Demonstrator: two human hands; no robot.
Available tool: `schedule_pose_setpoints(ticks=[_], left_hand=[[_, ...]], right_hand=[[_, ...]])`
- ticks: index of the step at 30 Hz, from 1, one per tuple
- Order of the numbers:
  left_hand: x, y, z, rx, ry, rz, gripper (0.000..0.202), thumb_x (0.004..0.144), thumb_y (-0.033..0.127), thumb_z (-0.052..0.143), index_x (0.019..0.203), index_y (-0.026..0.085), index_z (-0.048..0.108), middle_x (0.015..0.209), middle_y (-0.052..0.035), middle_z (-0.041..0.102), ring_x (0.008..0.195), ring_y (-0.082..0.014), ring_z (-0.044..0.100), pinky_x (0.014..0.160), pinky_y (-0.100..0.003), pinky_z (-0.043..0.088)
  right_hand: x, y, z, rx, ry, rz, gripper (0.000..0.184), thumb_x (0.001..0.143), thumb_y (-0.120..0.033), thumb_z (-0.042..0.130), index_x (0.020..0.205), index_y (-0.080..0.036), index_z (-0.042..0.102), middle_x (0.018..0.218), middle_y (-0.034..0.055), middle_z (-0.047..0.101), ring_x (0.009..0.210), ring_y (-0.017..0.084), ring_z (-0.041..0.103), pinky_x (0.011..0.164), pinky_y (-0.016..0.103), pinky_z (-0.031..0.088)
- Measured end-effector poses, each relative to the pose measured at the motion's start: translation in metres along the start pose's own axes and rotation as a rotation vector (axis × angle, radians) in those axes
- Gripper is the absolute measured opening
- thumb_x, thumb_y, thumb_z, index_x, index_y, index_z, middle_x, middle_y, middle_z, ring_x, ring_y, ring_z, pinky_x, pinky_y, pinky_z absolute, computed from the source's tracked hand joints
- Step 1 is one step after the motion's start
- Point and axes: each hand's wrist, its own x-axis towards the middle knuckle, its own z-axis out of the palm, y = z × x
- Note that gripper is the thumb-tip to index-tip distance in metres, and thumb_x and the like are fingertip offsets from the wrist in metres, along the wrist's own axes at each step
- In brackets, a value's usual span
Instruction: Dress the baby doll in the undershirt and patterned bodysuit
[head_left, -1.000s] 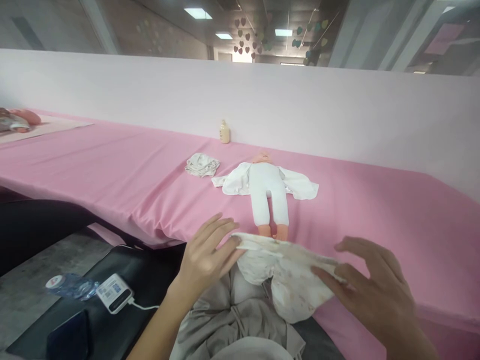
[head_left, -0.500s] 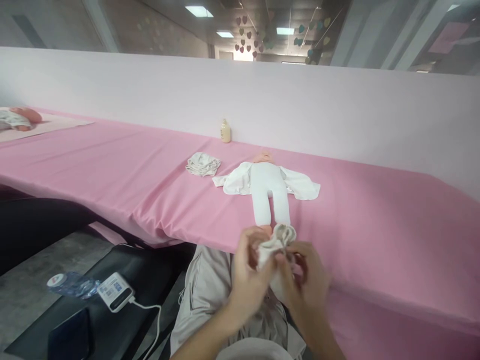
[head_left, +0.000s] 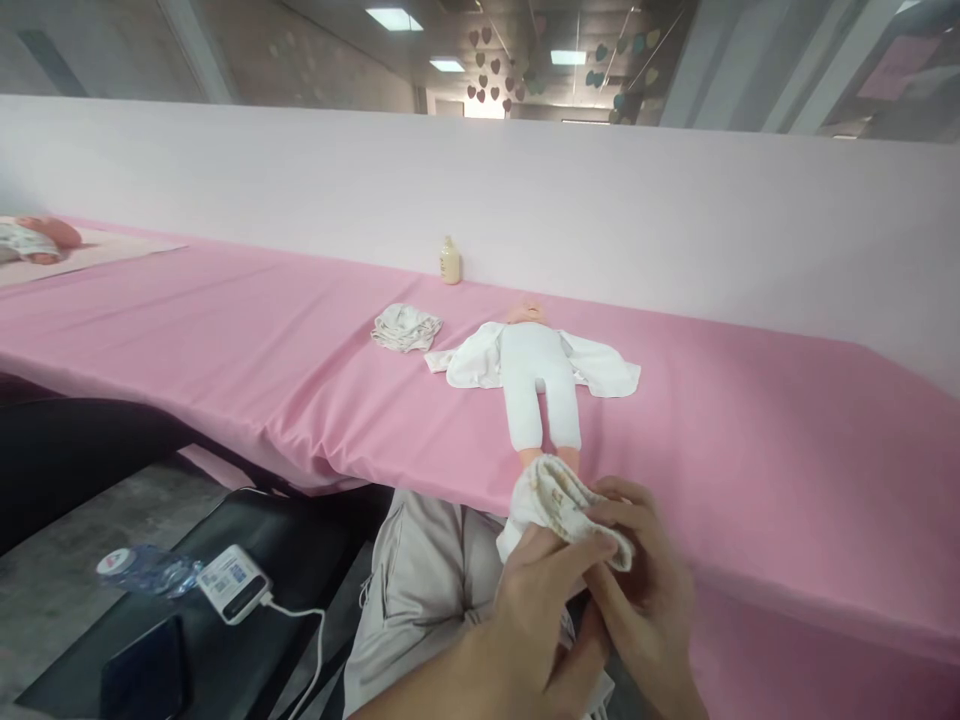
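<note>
A baby doll in a white one-piece lies on its back on the pink table, feet toward me, an open white garment spread under it. Just in front of the doll's feet, both my hands grip a bunched white printed cloth. My left hand pinches it from below with the fingers closed. Wrapped round the cloth's right side, my right hand has its fingers curled.
A crumpled cloth lies left of the doll, and a small cream bottle stands by the pale wall. Another doll lies far left. On a black bench below sit a water bottle, power bank and phone.
The cloth was spread between my parted hands, then gathered into a bundle. Now both hands hold it bunched, slightly lower and to the right, near the doll's feet.
</note>
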Motion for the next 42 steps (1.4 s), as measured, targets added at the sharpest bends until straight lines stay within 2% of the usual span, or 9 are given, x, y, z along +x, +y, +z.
schedule_pose_setpoints(ticks=[4,7,12,16,20,26,33,38,42], left_hand=[[0.003,-0.004,-0.002,0.05,0.082,0.061,0.035,0.079,0.009,0.044,0.113,0.019,0.047,0.083,-0.0062,0.062,0.077,-0.0164,0.058,0.07,-0.032,0.049],[0.008,-0.009,-0.016,0.292,0.175,0.023,0.029,0.08,0.013,0.049,0.108,0.019,0.054,0.088,-0.0072,0.058,0.082,-0.0178,0.055,0.071,-0.032,0.046],[0.02,-0.018,-0.031,0.465,-0.066,-0.054,0.028,0.083,0.025,0.051,0.109,0.019,0.058,0.118,-0.0128,0.048,0.112,-0.0264,0.044,0.09,-0.041,0.04],[0.023,-0.022,-0.029,0.423,-0.134,-0.074,0.021,0.079,0.034,0.056,0.09,0.017,0.059,0.112,-0.0124,0.051,0.109,-0.0271,0.044,0.088,-0.043,0.04],[0.027,-0.025,-0.03,0.45,-0.263,-0.064,0.031,0.075,0.044,0.062,0.09,0.017,0.061,0.114,-0.0119,0.053,0.108,-0.0266,0.045,0.09,-0.043,0.039],[0.032,-0.037,-0.04,0.516,-0.154,0.082,0.024,0.077,0.035,0.065,0.064,0.016,0.059,0.098,-0.007,0.064,0.098,-0.0208,0.056,0.09,-0.041,0.044],[0.031,-0.041,-0.039,0.447,-0.068,0.095,0.012,0.078,0.024,0.066,0.081,0.013,0.062,0.09,-0.0069,0.066,0.086,-0.0146,0.062,0.078,-0.027,0.053],[0.03,-0.043,-0.039,0.462,-0.075,0.112,0.011,0.079,0.022,0.065,0.086,0.014,0.062,0.092,-0.0065,0.065,0.088,-0.0151,0.06,0.08,-0.029,0.052],[0.031,-0.045,-0.042,0.478,-0.102,0.122,0.01,0.08,0.023,0.063,0.085,0.015,0.061,0.091,-0.0061,0.064,0.088,-0.0154,0.058,0.081,-0.031,0.051]], right_hand=[[0.001,0.005,-0.005,-0.015,0.064,0.045,0.008,0.082,-0.021,0.058,0.089,-0.021,0.062,0.099,0.0065,0.055,0.087,0.016,0.059,0.065,0.023,0.049],[0.003,0.007,-0.009,-0.031,0.081,0.079,0.008,0.081,-0.024,0.06,0.087,-0.021,0.064,0.098,0.0069,0.056,0.083,0.016,0.06,0.06,0.022,0.049],[0.007,0.008,-0.012,-0.083,0.051,0.058,0.011,0.082,-0.028,0.059,0.081,-0.02,0.066,0.096,0.0081,0.058,0.084,0.017,0.06,0.059,0.023,0.05],[0.009,0.006,-0.011,-0.077,-0.006,0.074,0.012,0.082,-0.028,0.058,0.079,-0.021,0.067,0.097,0.006,0.058,0.083,0.015,0.06,0.06,0.02,0.049],[0.012,0.008,-0.011,-0.1,-0.025,0.07,0.011,0.082,-0.028,0.059,0.08,-0.021,0.067,0.097,0.0059,0.058,0.085,0.015,0.06,0.062,0.021,0.05],[0.015,0.02,-0.014,-0.114,-0.03,0.063,0.009,0.081,-0.027,0.062,0.086,-0.023,0.068,0.101,0.0073,0.057,0.088,0.017,0.06,0.06,0.022,0.051],[0.012,0.023,-0.016,-0.139,-0.047,0.001,0.007,0.081,-0.023,0.062,0.087,-0.024,0.066,0.106,0.0079,0.055,0.093,0.018,0.061,0.064,0.024,0.055],[0.013,0.028,-0.021,-0.257,-0.094,-0.057,0.007,0.08,-0.027,0.063,0.086,-0.023,0.064,0.109,0.007,0.056,0.098,0.019,0.059,0.077,0.03,0.055],[0.015,0.033,-0.025,-0.339,-0.234,-0.065,0.015,0.082,-0.029,0.061,0.096,-0.025,0.064,0.113,0.0063,0.056,0.099,0.018,0.059,0.08,0.028,0.054]])
